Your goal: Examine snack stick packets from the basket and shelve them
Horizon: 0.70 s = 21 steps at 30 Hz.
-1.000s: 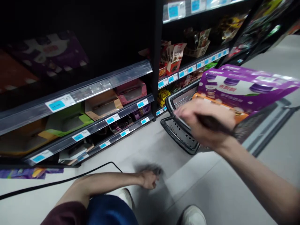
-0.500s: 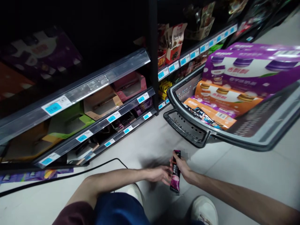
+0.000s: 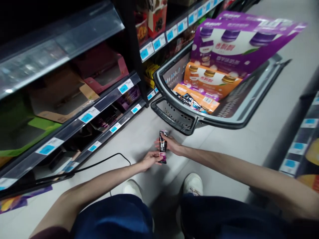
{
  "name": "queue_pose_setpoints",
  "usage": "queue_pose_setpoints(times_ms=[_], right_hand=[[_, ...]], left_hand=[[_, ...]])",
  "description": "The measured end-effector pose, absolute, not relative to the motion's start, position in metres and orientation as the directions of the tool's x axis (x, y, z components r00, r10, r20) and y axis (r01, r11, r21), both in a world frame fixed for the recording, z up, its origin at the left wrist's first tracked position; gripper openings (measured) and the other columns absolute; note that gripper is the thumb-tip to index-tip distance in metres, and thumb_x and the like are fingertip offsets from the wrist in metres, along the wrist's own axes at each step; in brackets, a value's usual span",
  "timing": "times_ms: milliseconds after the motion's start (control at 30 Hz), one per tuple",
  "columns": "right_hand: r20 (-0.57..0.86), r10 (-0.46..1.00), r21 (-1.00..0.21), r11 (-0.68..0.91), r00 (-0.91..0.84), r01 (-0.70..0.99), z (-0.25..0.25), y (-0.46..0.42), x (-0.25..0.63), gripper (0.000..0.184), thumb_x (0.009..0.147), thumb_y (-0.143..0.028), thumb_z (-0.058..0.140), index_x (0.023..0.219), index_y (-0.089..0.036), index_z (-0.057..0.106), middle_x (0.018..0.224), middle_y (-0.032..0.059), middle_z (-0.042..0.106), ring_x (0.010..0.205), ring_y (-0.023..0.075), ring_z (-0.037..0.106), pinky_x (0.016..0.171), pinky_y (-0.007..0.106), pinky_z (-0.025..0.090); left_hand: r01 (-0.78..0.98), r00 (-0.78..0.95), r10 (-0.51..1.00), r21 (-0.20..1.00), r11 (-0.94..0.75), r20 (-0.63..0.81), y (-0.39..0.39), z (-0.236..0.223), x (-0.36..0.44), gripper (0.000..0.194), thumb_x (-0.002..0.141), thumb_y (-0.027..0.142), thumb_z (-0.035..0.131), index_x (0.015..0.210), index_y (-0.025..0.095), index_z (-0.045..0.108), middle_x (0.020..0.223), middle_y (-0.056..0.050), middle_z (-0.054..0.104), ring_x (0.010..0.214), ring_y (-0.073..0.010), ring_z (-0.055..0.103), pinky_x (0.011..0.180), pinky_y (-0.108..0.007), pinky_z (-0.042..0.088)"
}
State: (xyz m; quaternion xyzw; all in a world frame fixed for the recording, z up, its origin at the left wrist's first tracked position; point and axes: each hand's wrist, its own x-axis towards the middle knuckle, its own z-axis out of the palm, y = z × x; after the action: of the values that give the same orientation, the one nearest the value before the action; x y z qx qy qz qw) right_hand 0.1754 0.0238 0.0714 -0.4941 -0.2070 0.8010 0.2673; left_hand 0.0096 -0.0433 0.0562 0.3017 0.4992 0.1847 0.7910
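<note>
Both of my hands hold a slim dark packet with a pink-and-purple lower end, just above the floor between my feet and the basket. My left hand pinches its lower end from the left. The fingers of my right hand close around its upper part, with the thumb across the front. Beyond my hands stands a grey shopping basket. It holds a large purple carton, an orange carton and several small shiny dark packets.
Store shelves with open display boxes and blue-and-white price tags run along the left. More shelving edges in at the right. A black cable lies on the floor. My white shoes stand below the hands.
The view has shifted, so the basket and shelves sit further left and higher. My left hand has gone from loose fingers beside the packet to gripping its lower end.
</note>
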Motion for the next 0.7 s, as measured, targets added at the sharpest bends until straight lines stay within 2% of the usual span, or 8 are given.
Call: queue_pose_setpoints(times_ms=[67, 133, 200, 300, 467, 700], right_hand=[[-0.664, 0.641, -0.631, -0.757, -0.385, -0.173, 0.072, 0.028, 0.179, 0.043, 0.084, -0.057, 0.067, 0.093, -0.015, 0.068, 0.102, 0.0137, 0.073, 0.084, 0.0226, 0.071, 0.071, 0.033, 0.057], [-0.634, 0.652, -0.691, -0.719, -0.415, -0.074, 0.071, 0.031, 0.184, 0.037, 0.074, -0.045, 0.080, 0.094, -0.015, 0.071, 0.100, 0.0107, 0.074, 0.087, 0.0206, 0.070, 0.072, 0.028, 0.055], [-0.599, 0.658, -0.742, -0.671, -0.456, 0.006, 0.068, 0.033, 0.189, 0.039, 0.063, -0.032, 0.089, 0.093, -0.014, 0.073, 0.093, 0.0078, 0.075, 0.083, 0.0180, 0.069, 0.070, 0.025, 0.054], [-0.579, 0.680, -0.760, -0.650, -0.449, -0.003, 0.060, 0.031, 0.194, 0.042, 0.054, -0.026, 0.092, 0.090, -0.012, 0.074, 0.083, 0.0059, 0.075, 0.072, 0.0157, 0.067, 0.067, 0.024, 0.053], [-0.584, 0.704, -0.764, -0.645, -0.403, -0.020, 0.048, 0.026, 0.196, 0.042, 0.049, -0.027, 0.093, 0.083, -0.012, 0.075, 0.078, 0.0066, 0.075, 0.068, 0.0171, 0.068, 0.065, 0.026, 0.054], [-0.588, 0.682, -0.768, -0.639, -0.436, 0.037, 0.044, 0.029, 0.199, 0.046, 0.051, -0.028, 0.092, 0.092, -0.014, 0.074, 0.083, 0.0051, 0.075, 0.074, 0.0174, 0.068, 0.069, 0.026, 0.053]], left_hand=[[0.021, 0.407, 0.602, 0.666, 0.745, -0.687, -0.038, 0.054, 0.008, 0.055, 0.060, 0.051, 0.086, 0.098, 0.013, 0.074, 0.096, -0.009, 0.071, 0.093, -0.0226, 0.065, 0.079, -0.037, 0.055], [0.017, 0.357, 0.630, 0.679, 0.733, -0.689, -0.032, 0.052, 0.006, 0.051, 0.062, 0.049, 0.084, 0.097, 0.013, 0.074, 0.097, -0.010, 0.071, 0.096, -0.0235, 0.064, 0.080, -0.037, 0.056], [0.013, 0.321, 0.653, 0.693, 0.721, -0.686, -0.027, 0.050, 0.005, 0.051, 0.063, 0.049, 0.084, 0.097, 0.013, 0.074, 0.098, -0.010, 0.071, 0.099, -0.0244, 0.063, 0.080, -0.037, 0.056], [0.052, 0.343, 0.643, 0.697, 0.715, -0.685, -0.021, 0.049, 0.003, 0.054, 0.065, 0.055, 0.081, 0.097, 0.012, 0.074, 0.097, -0.011, 0.072, 0.096, -0.0242, 0.064, 0.081, -0.037, 0.054], [0.125, 0.340, 0.676, 0.744, 0.657, -0.654, -0.019, 0.045, 0.005, 0.056, 0.070, 0.066, 0.071, 0.090, 0.013, 0.070, 0.088, -0.008, 0.070, 0.086, -0.0200, 0.063, 0.076, -0.031, 0.049], [0.028, 0.239, 0.771, 0.798, 0.603, -0.591, -0.014, 0.041, 0.005, 0.050, 0.055, 0.047, 0.087, 0.081, 0.015, 0.059, 0.076, 0.000, 0.063, 0.070, -0.0130, 0.057, 0.068, -0.026, 0.045]])
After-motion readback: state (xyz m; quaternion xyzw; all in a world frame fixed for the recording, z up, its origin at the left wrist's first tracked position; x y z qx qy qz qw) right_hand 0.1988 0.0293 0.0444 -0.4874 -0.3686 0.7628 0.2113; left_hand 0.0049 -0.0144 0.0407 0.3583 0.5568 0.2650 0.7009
